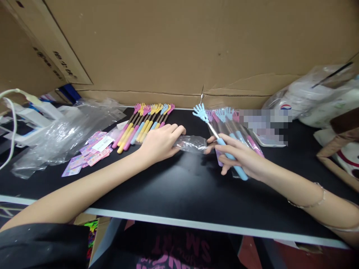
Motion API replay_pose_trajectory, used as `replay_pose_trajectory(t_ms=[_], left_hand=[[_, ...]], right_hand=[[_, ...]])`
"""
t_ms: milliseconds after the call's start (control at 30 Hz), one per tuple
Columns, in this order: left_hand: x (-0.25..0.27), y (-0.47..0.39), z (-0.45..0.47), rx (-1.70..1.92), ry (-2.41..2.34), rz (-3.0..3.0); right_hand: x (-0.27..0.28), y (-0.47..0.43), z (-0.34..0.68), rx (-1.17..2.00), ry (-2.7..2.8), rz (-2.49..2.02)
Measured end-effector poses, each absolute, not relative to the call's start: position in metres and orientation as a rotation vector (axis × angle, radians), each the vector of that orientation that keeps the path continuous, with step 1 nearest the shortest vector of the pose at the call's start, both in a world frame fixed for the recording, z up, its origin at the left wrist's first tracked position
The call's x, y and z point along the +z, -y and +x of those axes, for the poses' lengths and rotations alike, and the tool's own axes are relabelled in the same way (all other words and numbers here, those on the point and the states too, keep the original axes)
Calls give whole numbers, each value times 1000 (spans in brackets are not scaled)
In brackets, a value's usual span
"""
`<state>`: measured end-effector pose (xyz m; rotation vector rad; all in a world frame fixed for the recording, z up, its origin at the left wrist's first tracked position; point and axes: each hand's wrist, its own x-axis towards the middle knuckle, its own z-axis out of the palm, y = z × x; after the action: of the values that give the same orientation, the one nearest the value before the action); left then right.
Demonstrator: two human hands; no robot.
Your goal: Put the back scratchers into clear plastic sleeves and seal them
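My right hand (238, 155) is closed on a blue back scratcher (213, 132), its hand-shaped head tilted up and to the left. Between my hands stretches a clear plastic bag (192, 143), gripped at its left end by my left hand (162, 142). The fingertips of my right hand are at the bag's other end. Beyond my left hand lies a row of pink, yellow and blue back scratchers (137, 129). Behind my right hand are several more back scratchers (238, 130) in clear wrapping, partly hidden by that hand.
Printed cards (95, 149) and a pile of clear plastic bags (64, 134) lie on the left of the black table (174, 190). White frames with a cable (33, 116) stand farther left. A bagged cup (297, 99) and a phone-like object (270, 140) are at right. Cardboard (182, 48) walls the back.
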<state>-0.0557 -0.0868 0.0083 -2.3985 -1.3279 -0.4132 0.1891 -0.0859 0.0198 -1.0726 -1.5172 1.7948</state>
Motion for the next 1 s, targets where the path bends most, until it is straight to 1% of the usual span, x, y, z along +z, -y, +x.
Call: replay_pose_trajectory(t_ms=[167, 400, 567, 700, 1000], left_hand=[[11, 92, -53, -408, 1386, -2386], [4, 94, -48, -355, 1272, -2385], [0, 90, -50, -403, 1127, -2419], [3, 85, -55, -497, 1029, -2426], [10, 81, -65, -547, 999, -2450]], right_hand=[[18, 104, 180, 1746, 1554, -1060], [13, 107, 175, 1729, 1483, -1045], [5, 98, 177, 1753, 1482, -1034], [11, 98, 180, 1743, 1454, -998], [21, 95, 186, 1633, 1470, -991]])
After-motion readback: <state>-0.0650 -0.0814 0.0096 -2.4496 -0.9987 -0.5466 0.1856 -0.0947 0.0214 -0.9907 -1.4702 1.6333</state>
